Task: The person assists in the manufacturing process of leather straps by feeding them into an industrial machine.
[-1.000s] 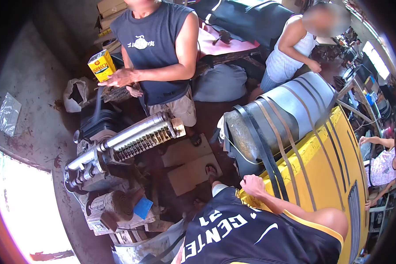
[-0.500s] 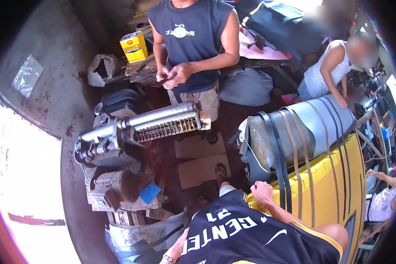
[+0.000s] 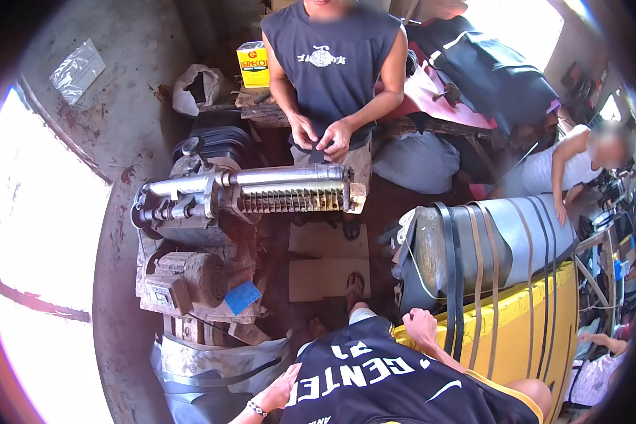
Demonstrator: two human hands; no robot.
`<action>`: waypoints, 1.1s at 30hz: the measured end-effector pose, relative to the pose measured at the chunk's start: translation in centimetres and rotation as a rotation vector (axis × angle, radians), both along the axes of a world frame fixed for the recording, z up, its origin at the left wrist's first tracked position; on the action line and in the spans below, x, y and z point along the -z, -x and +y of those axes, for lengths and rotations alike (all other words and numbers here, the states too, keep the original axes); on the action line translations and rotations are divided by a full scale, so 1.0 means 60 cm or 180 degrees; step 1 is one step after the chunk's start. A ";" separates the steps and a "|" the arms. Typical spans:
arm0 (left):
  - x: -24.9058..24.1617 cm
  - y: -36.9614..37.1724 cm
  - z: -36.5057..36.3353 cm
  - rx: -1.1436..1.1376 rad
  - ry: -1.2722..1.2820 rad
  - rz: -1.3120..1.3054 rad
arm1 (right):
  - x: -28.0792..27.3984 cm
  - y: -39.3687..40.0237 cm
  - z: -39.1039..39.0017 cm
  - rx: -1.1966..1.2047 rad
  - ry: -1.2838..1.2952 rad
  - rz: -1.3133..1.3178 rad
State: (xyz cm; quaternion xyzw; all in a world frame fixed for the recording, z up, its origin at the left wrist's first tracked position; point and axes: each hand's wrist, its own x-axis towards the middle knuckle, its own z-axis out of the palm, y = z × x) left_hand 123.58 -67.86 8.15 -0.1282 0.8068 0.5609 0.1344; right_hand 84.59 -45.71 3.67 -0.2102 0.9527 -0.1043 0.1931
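Note:
My left hand [image 3: 279, 387], with a patterned bracelet at the wrist, lies against the side of my dark jersey [image 3: 374, 374]. Its fingers look stretched out, and nothing shows in it. Over the edge of the yellow bench [image 3: 442, 332] rests my right hand [image 3: 421, 326], fingers curled in with no object visible. Several dark and brown straps [image 3: 477, 283] hang down the bench beside that hand. In front of me to the left stands a machine with metal rollers [image 3: 290, 187] and a row of ribbed discs. Below it sits a motor [image 3: 203, 277].
Across the machine, a person [image 3: 336, 63] holds a small dark piece in both hands. Another person [image 3: 579, 162] leans at the far end of a strap-draped roll [image 3: 466, 244]. A yellow can [image 3: 254, 66] stands behind. Flat cardboard [image 3: 328, 279] lies on the floor.
The view has shifted, and more of my left hand shows beside the jersey. My right hand stays at the bench edge. The person opposite has lowered their hands toward the rollers.

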 end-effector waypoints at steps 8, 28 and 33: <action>0.002 0.000 0.000 -0.0042 0.0022 0.0041 | 0.008 0.002 0.001 0.0015 -0.0042 0.0003; -0.001 0.011 0.001 -0.0072 0.0011 -0.0050 | 0.007 0.002 0.002 0.0045 -0.0039 -0.0048; -0.004 0.014 -0.004 -0.0068 -0.0007 -0.0081 | 0.005 0.000 0.001 0.0025 -0.0002 0.0019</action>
